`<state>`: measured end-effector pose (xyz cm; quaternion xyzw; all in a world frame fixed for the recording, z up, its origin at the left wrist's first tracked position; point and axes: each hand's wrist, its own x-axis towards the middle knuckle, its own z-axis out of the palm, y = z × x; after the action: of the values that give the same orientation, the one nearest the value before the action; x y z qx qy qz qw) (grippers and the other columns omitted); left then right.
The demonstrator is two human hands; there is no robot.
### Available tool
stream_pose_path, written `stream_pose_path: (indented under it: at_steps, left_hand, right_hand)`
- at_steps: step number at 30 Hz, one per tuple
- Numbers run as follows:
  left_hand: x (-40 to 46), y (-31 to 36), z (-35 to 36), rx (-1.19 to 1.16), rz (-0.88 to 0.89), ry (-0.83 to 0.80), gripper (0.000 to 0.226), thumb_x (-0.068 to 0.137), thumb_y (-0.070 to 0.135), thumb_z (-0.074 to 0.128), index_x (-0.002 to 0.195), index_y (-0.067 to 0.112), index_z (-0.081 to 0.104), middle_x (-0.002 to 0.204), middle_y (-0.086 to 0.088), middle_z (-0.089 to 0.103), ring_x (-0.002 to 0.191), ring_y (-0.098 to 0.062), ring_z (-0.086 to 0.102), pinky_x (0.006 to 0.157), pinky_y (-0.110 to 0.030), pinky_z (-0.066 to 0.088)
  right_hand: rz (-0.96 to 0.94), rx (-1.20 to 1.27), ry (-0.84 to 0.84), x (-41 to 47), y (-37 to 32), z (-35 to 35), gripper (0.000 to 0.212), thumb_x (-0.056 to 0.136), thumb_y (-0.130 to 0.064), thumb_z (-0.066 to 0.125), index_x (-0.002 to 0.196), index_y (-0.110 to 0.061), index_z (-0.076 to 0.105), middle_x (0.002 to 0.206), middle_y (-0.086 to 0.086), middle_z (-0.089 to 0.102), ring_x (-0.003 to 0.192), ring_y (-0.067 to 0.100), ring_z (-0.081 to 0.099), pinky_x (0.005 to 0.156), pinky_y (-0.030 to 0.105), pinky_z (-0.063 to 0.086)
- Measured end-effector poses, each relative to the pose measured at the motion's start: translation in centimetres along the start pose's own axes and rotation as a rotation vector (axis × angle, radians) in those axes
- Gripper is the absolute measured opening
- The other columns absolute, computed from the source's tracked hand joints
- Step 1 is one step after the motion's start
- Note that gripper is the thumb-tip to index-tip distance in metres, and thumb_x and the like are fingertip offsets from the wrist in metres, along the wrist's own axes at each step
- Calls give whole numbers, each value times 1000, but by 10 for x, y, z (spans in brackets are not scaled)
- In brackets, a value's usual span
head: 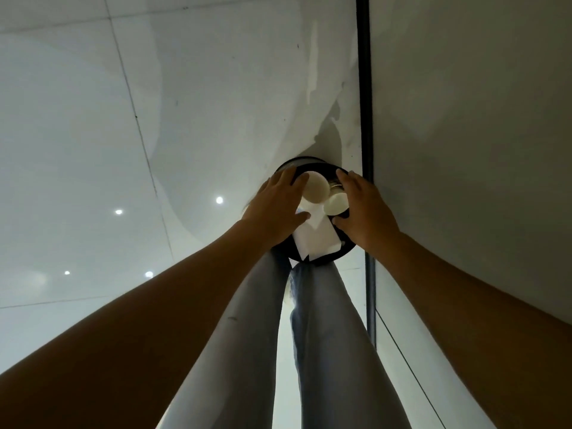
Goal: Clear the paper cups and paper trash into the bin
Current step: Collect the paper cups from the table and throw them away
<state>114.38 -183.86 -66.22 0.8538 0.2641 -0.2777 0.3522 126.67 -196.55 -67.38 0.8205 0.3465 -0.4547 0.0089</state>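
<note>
Head view shows both hands, left (275, 209) and right (363, 209), spread open, pressing white paper cups (317, 187) and folded white paper (315, 239) into the round black bin (309, 258); next, likely withdrawing.

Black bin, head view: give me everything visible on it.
The bin is round and black, seen from straight above, standing on the pale floor by the wall's dark strip. Its mouth is filled with two paper cups bottom-up and white paper lying over the near rim. The left hand rests on its left rim, the right hand on its right, fingers fairly straight. Its walls and material are hard to tell.
</note>
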Motion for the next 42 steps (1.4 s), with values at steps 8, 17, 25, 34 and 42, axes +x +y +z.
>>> stream_pose_path:
  at_steps: [8,17,25,34,42]
  left_hand:
    - [-115,14,-70,7,-139,18,62,95,34,52,147,13,25,155,-10,22,144,-27,19,115,-35,23]
    - [-237,65,-143,-138,-304,279,56,94,29,55,143,12,34,150,-10,32,139,-25,28,111,-34,28]
    - [-385,97,-156,-249,-476,476,55,94,29,54,142,11,36,145,-10,39,133,-25,36,109,-33,32]
    - [-586,73,-89,-448,-849,750,53,93,30,53,140,11,38,141,-9,42,129,-26,39,106,-33,34]
    - [-774,63,66,-661,-1158,903,53,94,31,52,141,12,37,142,-8,42,127,-25,42,105,-32,36]
  right_hand:
    - [-22,-18,-18,-84,-48,-66,79,89,-14,65,152,-21,18,158,5,20,143,26,22,110,39,31]
    - [-225,-173,8,-182,-132,-154,73,89,-10,59,151,-18,22,155,5,25,140,27,26,109,37,31]
    - [-546,-375,-27,-290,-240,-169,71,90,-15,60,150,-19,22,154,4,26,137,26,30,107,39,38]
    - [-1002,-619,-130,-432,-372,-68,69,90,-20,61,149,-20,25,153,0,27,137,23,30,106,37,39]
    - [-1255,-828,-289,-587,-427,114,69,90,-22,61,149,-22,26,154,-1,26,138,22,29,108,36,36]
